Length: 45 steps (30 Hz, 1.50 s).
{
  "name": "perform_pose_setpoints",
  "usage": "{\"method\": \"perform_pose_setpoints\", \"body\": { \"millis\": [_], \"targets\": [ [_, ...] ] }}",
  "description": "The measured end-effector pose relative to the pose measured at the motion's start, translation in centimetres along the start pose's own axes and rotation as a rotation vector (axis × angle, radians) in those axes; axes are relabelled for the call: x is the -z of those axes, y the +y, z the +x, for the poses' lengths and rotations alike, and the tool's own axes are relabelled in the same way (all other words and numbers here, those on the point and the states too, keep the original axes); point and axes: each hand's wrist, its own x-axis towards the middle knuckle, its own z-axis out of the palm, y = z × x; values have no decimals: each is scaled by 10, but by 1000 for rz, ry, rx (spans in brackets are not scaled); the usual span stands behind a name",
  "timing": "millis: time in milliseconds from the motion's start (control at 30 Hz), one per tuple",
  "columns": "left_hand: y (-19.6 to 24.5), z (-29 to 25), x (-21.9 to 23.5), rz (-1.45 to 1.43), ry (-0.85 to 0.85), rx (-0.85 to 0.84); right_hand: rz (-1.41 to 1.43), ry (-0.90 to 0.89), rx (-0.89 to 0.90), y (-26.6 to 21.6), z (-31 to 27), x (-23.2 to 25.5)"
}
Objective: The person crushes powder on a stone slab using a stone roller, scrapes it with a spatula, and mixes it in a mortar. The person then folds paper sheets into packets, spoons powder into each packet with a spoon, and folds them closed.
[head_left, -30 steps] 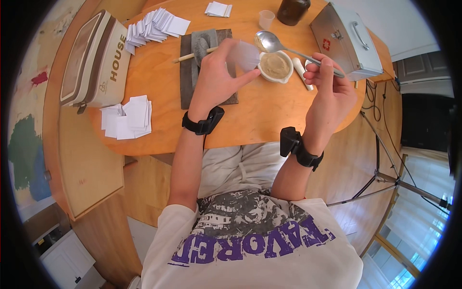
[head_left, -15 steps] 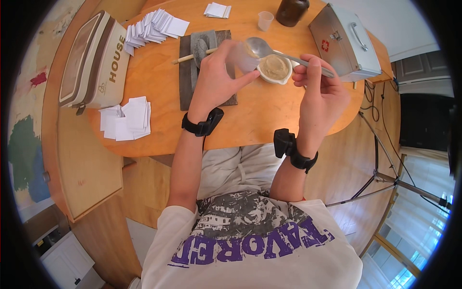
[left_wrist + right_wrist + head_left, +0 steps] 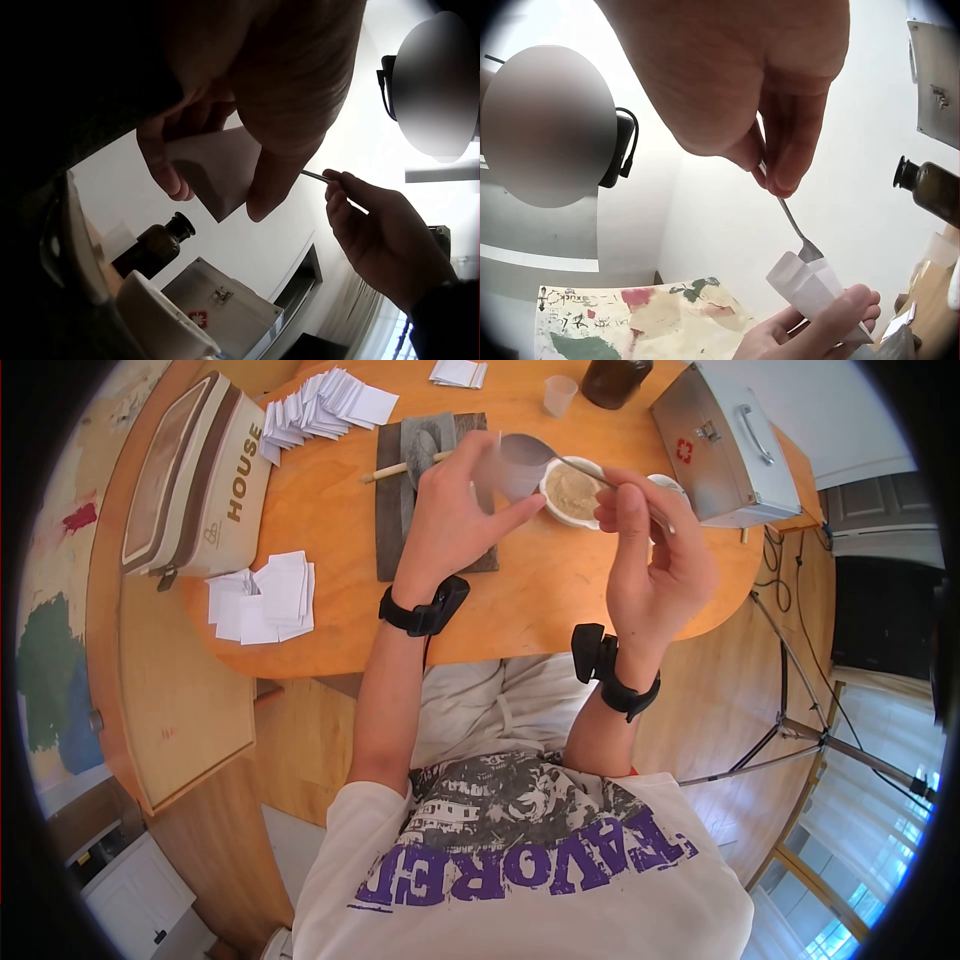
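The left hand (image 3: 452, 510) holds a small white paper pouch (image 3: 806, 289) between thumb and fingers, its top spread apart. Pinched by its handle in the right hand (image 3: 655, 555), a metal spoon (image 3: 810, 251) has its bowl end partly inside the pouch's mouth. What lies in the spoon is hidden in the right wrist view. Just right of the pouch in the head view stands a white spouted bowl (image 3: 574, 521) of beige powder (image 3: 573, 491). In the left wrist view the pouch (image 3: 221, 169) hangs from the left fingers, above the bowl (image 3: 154, 322).
Folded white papers (image 3: 330, 405) and loose sheets (image 3: 270, 600) lie at the left by a cream box (image 3: 200, 490). A dark board (image 3: 390, 540) with a grey stone piece sits behind the left hand. Farther back are a plastic cup (image 3: 560, 396), brown bottle (image 3: 615, 382) and metal case (image 3: 715, 450).
The right hand has moved left and tilted the spoon, whose bowl has gone from above the beige powder's bowl to the pouch's mouth. The left hand has stayed nearly in place.
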Motion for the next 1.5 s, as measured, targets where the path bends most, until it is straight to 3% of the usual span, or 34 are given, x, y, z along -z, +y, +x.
{"method": "perform_pose_setpoints", "body": {
  "millis": [67, 200, 367, 500, 667, 867, 1200, 1500],
  "targets": [
    [-3, 1, -1, -6, 16, -32, 160, 89, -176, -3, -1, 2],
    [-3, 1, -2, -8, 19, -45, 241, 176, -297, -4, 3, 9],
    [-9, 1, -2, -30, 16, -61, 154, 288, -429, 14, 8, 25],
    [-8, 2, -1, -68, 6, -79, 44, 231, -442, 38, 6, 37],
    [-6, 1, 0, -100, -15, -57, -80, 2, -427, 67, -8, 43],
    [-7, 1, 1, -82, -23, -54, -157, -113, -418, 75, -14, 42],
    [-4, 1, 0, -154, -34, -40, -143, -119, -538, 80, -15, 41],
    [-4, 1, 2, -114, -44, -25, 32, 9, -728, 82, -12, 43]
  ]
}}
